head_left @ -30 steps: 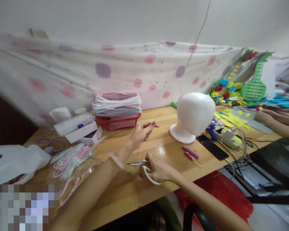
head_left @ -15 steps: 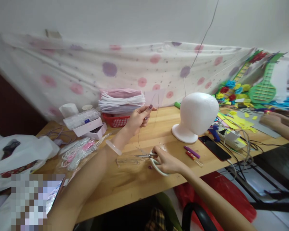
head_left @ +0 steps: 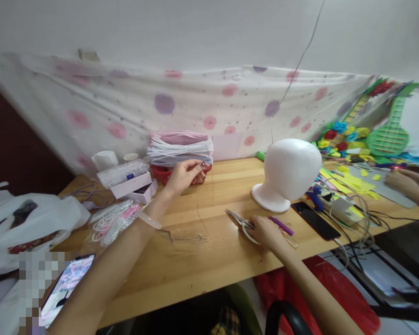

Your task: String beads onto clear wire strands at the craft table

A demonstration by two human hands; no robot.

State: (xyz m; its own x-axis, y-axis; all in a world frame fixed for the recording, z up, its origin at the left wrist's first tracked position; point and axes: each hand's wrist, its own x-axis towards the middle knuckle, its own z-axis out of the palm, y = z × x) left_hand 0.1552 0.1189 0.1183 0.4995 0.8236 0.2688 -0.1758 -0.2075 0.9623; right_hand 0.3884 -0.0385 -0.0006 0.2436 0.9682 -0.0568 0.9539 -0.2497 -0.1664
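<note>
My left hand point(head_left: 188, 174) is raised over the table in front of the red basket, its fingers pinched on a thin wire point(head_left: 198, 207). One length of the wire hangs down towards the tabletop. On the wood below lies a small tangle of thin wire point(head_left: 186, 238). My right hand point(head_left: 265, 230) rests low at the table, closed round the handles of scissors point(head_left: 238, 217) with pale handles. The scissor blades point to the upper left, apart from the wire. Just right of this hand lies a purple stick-like tool point(head_left: 281, 225).
A white foam head point(head_left: 291, 174) stands behind my right hand. Beyond it are a black phone point(head_left: 316, 220), a power strip point(head_left: 342, 209) and cables. Pipe cleaners point(head_left: 179, 149) fill a red basket point(head_left: 160, 174). Bagged beads point(head_left: 117, 221) lie left. Another person's hand point(head_left: 400, 181) is far right.
My right hand has drawn the scissors to the right, away from the hanging wire. My left hand has moved slightly left and lower, still pinching the wire.
</note>
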